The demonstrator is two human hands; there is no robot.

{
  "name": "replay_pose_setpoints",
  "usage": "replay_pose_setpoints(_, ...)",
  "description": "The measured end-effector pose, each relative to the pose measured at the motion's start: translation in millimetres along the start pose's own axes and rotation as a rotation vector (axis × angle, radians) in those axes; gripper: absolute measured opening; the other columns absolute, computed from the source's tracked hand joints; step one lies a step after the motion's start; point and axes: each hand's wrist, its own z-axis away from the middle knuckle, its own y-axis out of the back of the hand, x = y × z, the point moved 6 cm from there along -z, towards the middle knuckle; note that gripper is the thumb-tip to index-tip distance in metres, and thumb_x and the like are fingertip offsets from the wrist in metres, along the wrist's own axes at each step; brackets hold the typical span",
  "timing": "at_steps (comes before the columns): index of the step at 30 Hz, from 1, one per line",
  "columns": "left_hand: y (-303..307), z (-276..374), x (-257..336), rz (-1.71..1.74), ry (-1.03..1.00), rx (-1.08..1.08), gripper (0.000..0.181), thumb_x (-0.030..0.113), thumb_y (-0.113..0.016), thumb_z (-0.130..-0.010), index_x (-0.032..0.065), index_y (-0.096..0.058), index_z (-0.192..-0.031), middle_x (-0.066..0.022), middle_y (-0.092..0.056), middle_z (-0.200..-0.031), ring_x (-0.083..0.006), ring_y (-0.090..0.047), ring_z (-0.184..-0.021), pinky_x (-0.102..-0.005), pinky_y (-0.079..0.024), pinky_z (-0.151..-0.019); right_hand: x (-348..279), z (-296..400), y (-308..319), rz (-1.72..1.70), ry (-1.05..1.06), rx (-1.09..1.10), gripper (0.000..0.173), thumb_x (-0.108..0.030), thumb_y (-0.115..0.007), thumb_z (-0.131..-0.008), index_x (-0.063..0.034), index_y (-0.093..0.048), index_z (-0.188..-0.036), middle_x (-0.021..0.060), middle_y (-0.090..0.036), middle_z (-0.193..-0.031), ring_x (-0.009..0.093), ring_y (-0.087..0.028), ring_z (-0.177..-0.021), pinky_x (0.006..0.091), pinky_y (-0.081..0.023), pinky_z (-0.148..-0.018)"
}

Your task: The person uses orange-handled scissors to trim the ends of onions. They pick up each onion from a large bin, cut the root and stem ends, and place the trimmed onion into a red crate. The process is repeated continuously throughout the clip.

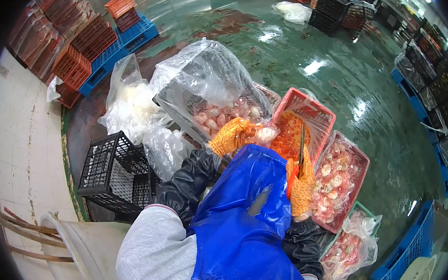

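Observation:
My left hand (230, 135), in an orange patterned glove, holds a wet pink-and-white raw animal piece (267, 133) by the left rim of a red plastic crate (325, 118). Inside that crate, a clear liner holds orange yolk-like balls (288, 129) in liquid. My right hand (302, 191), gloved alike, grips an orange-handled cutting tool (302, 140). Its dark narrow blade points away from me over the crate; whether it is a knife or scissors is unclear. Beyond my left hand, a dark crate (178, 112) lined with clear plastic contains more pink pieces (214, 117).
To the right stand a red crate (359, 178) of pink pieces and a green-rimmed crate (373, 228). At left are a black crate (97, 165) and plastic bags (132, 105). Stacked crates (94, 37) rest on blue pallets (141, 31). The green floor (347, 82) looks wet.

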Motion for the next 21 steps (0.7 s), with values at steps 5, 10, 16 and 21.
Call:
replay_pose_setpoints(5, -78, 1, 15, 0.112, 0.019, -0.068, 0.038, 0.023, -0.048, -0.091, 0.0039, -0.042, -0.124, -0.0122, -0.049, -0.121, -0.0237, -0.051, -0.107, -0.0395, -0.046, -0.089, 3, 0, -19, 0.555, 0.185, -0.071, 0.047, -0.014, -0.066, -0.079, -0.0089, -0.051, -0.124, 0.0043, -0.060, -0.081, 0.018, -0.056, -0.070, 0.0324, -0.044, -0.061)
replay_pose_setpoints(10, -110, 2, 9, 0.360, 0.276, 0.040, 0.047, 0.029, -0.045, -0.092, -0.0012, -0.039, -0.128, -0.0153, -0.049, -0.125, -0.0253, -0.052, -0.108, -0.0363, -0.048, -0.086, 65, 4, -12, -0.346, -0.218, 0.030, 0.033, -0.029, -0.055, -0.088, -0.0045, -0.054, -0.111, 0.0035, -0.057, -0.081, 0.011, -0.055, -0.065, 0.0226, -0.043, -0.052)
replay_pose_setpoints(16, -158, 4, 5, 0.365, 0.303, -0.047, 0.044, 0.036, -0.042, -0.093, 0.0015, -0.045, -0.120, -0.0158, -0.055, -0.114, -0.0273, -0.057, -0.100, -0.0377, -0.050, -0.082, 65, -15, -28, -1.039, -0.239, -0.049, 0.032, -0.011, -0.059, -0.085, -0.0046, -0.049, -0.116, 0.0010, -0.056, -0.089, 0.010, -0.055, -0.077, 0.0210, -0.046, -0.063)
replay_pose_setpoints(21, -144, -8, -10, -0.023, 0.061, 0.067, 0.045, 0.038, -0.039, -0.094, 0.0058, -0.043, -0.126, -0.0129, -0.053, -0.116, -0.0230, -0.053, -0.104, -0.0334, -0.047, -0.084, 69, -20, -26, -1.123, -0.167, 0.107, 0.038, -0.008, -0.057, -0.085, -0.0011, -0.047, -0.121, 0.0054, -0.054, -0.109, 0.012, -0.054, -0.094, 0.0221, -0.047, -0.075)
